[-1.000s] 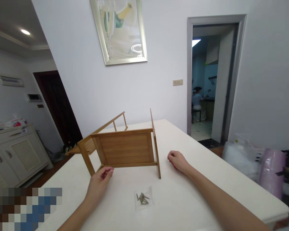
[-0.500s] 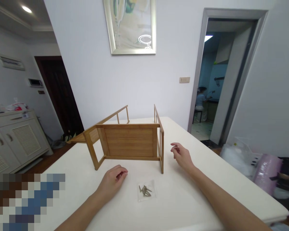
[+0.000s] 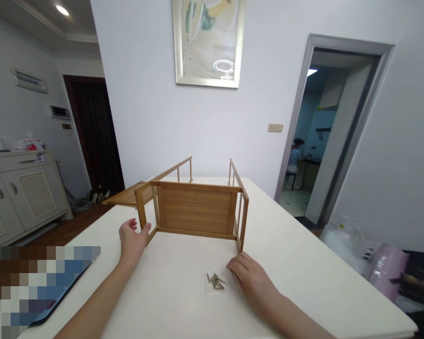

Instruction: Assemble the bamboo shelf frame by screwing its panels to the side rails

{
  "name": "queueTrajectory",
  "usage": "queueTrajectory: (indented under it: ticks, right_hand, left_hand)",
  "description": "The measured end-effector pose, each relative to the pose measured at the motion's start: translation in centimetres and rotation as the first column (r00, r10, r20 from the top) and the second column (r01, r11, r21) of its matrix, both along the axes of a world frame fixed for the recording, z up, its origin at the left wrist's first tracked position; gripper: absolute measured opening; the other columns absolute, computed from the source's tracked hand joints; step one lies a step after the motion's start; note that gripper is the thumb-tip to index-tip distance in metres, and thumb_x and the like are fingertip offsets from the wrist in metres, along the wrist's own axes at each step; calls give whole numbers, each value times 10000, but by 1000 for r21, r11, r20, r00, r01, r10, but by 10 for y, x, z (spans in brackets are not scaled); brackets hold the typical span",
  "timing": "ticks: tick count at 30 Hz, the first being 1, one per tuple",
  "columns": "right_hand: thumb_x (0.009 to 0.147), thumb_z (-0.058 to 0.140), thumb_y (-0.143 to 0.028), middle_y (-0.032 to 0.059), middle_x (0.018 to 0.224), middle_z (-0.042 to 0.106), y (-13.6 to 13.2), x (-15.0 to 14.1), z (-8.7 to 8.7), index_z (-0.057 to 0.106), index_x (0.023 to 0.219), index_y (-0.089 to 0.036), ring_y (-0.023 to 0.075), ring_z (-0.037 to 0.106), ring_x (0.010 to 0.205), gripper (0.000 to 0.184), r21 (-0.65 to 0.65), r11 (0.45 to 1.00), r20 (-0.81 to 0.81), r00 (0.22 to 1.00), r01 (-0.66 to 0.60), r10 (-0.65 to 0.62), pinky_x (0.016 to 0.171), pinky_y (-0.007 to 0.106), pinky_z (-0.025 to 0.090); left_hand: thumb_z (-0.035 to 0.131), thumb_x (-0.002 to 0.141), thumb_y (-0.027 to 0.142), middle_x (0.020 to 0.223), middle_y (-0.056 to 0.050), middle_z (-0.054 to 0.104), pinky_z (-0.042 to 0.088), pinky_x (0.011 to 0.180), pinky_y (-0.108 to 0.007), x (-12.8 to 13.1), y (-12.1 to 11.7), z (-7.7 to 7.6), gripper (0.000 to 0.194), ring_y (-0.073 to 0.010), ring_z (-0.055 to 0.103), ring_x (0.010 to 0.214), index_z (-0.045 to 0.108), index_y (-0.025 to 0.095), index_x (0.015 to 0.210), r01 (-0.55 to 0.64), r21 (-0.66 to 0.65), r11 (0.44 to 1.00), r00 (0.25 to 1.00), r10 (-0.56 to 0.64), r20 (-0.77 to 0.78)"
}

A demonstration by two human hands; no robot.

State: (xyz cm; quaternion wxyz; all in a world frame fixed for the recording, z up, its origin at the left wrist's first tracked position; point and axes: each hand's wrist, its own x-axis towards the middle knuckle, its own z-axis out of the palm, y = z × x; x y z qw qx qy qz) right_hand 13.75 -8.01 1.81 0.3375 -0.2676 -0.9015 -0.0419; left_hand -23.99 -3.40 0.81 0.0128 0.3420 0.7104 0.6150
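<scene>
White table: one wooden frame, toward far edge; one clear bag of screws, overlapped past counting, nearer near edge. Two hands. Left hand: thumb and fingers parted at frame's left leg, contact unclear. Right hand: palm down, fingers bent together beside bag; hold can't be told.

A home is being suggested by a framed picture being displayed on a white wall, a louvred cabinet being kept near a dark door, and a kitchen-like tiled room being glimpsed through a doorway.
</scene>
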Motion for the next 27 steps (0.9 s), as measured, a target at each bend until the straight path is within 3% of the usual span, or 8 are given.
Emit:
queueTrajectory:
  ticks: [4, 9, 15, 19, 21, 23, 25, 27]
  right_hand:
    - [921, 393, -84, 69, 778, 597, 5, -3, 1, 616, 873, -157, 179, 518, 755, 239, 53, 998, 155, 987, 30, -38, 662, 283, 432]
    - [881, 475, -78, 60, 779, 595, -1, -6, 2, 606, 810, -171, 172, 517, 731, 176, 13, 1000, 339, 941, -14, 8, 669, 268, 430]
    - [854, 413, -50, 67, 854, 658, 0, 6, 3, 619, 988, -195, 173, 600, 783, 285, 8, 1000, 232, 973, -9, 7, 709, 267, 471]
    - [909, 388, -158, 76, 836, 651, 9, 29, 15, 564, 1000, -199, 180, 621, 736, 202, 99, 976, -36, 981, 195, -192, 655, 288, 475]
    - [912, 451, -314, 60, 801, 624, 18, 42, 22, 511, 977, -208, 181, 614, 666, 138, 9, 918, -166, 906, 396, -389, 582, 289, 463]
    - [872, 490, -457, 46, 796, 606, 30, 53, 26, 464, 1009, -211, 184, 597, 588, 283, -132, 818, -233, 785, 560, -575, 515, 297, 444]
    - [845, 484, -520, 68, 909, 618, 43, 62, 26, 437, 1069, -213, 192, 613, 603, 383, -247, 758, -234, 721, 604, -652, 521, 312, 452]
    - [850, 448, -514, 79, 962, 634, 55, 70, 22, 450, 1045, -224, 213, 643, 672, 349, -330, 745, -197, 729, 580, -655, 569, 323, 468]
  left_hand:
    - [658, 674, 391, 1024, -88, 609, 469, 865, -411, 1, 11, -15, 510, -251, 600, 947, 496, 163, 1101, 242, -106, 964, 969, -234, 84]
    - [589, 704, 330, 871, -57, 680, 490, 816, -373, -1, 14, -25, 320, -236, 650, 869, 551, 177, 982, 334, -68, 940, 931, -318, 177]
    - [544, 716, 313, 756, -24, 685, 489, 760, -359, 1, 15, -28, 213, -230, 665, 786, 558, 194, 891, 375, -73, 924, 912, -354, 205]
    - [546, 712, 329, 728, -12, 681, 472, 754, -359, 12, 9, -24, 199, -239, 655, 768, 564, 204, 866, 403, -134, 905, 913, -387, 128]
    - [534, 724, 341, 716, -9, 678, 466, 754, -356, 21, 3, -20, 189, -241, 651, 766, 562, 209, 855, 427, -149, 892, 904, -417, 98]
    - [534, 732, 370, 701, -10, 674, 464, 745, -352, 32, -3, -17, 199, -242, 646, 756, 563, 209, 846, 461, -145, 876, 888, -452, 88]
    - [551, 728, 406, 690, -9, 665, 465, 720, -339, 45, -9, -14, 228, -236, 636, 734, 568, 206, 837, 515, -125, 848, 857, -506, 93]
    - [582, 710, 455, 676, -4, 649, 467, 672, -320, 57, -14, -13, 281, -227, 622, 706, 580, 203, 832, 583, -104, 806, 812, -573, 107]
